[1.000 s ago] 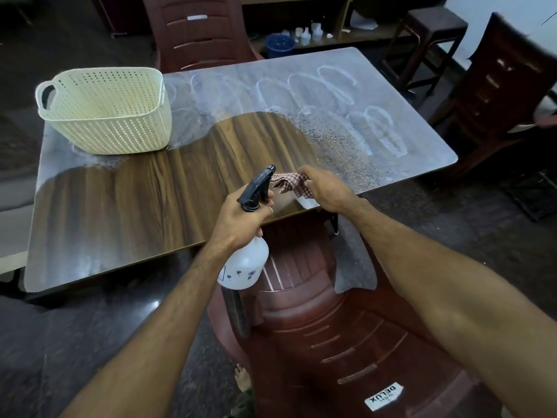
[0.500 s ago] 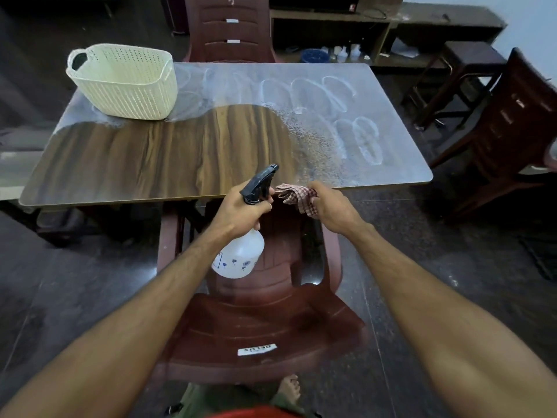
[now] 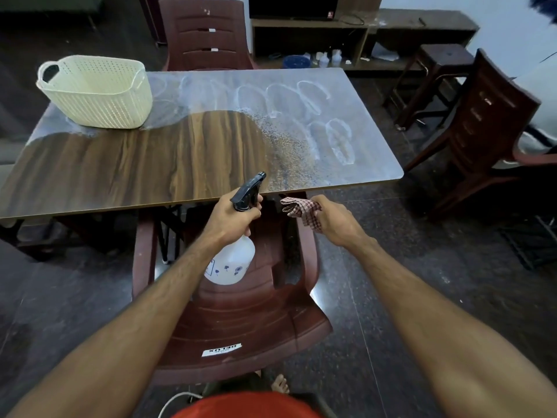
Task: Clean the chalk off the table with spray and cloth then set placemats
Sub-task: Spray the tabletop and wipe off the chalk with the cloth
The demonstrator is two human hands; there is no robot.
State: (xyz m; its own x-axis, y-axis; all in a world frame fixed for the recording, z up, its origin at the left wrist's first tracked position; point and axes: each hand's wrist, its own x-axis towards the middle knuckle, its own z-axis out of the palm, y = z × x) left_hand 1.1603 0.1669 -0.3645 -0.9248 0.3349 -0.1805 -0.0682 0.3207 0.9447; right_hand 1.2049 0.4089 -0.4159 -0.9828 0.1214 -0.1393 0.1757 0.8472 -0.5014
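Note:
A wooden table (image 3: 126,173) fills the upper half of the head view. White chalk loops (image 3: 313,116) cover its far and right parts, and spray droplets speckle the chalk's edge. My left hand (image 3: 233,218) grips a white spray bottle (image 3: 232,263) by its black trigger head, nozzle aimed at the table's near edge. My right hand (image 3: 334,220) holds a red checked cloth (image 3: 301,209) bunched just below that edge. No placemats show.
A cream perforated basket (image 3: 99,92) stands on the table's far left corner. A maroon plastic chair (image 3: 241,312) sits between me and the table. Another chair (image 3: 205,34) is behind the table, and a third (image 3: 482,137) with a stool (image 3: 437,73) on the right.
I have stepped back from the table. Both hands have come off the tabletop and now hang in front of its near edge, still holding bottle and cloth.

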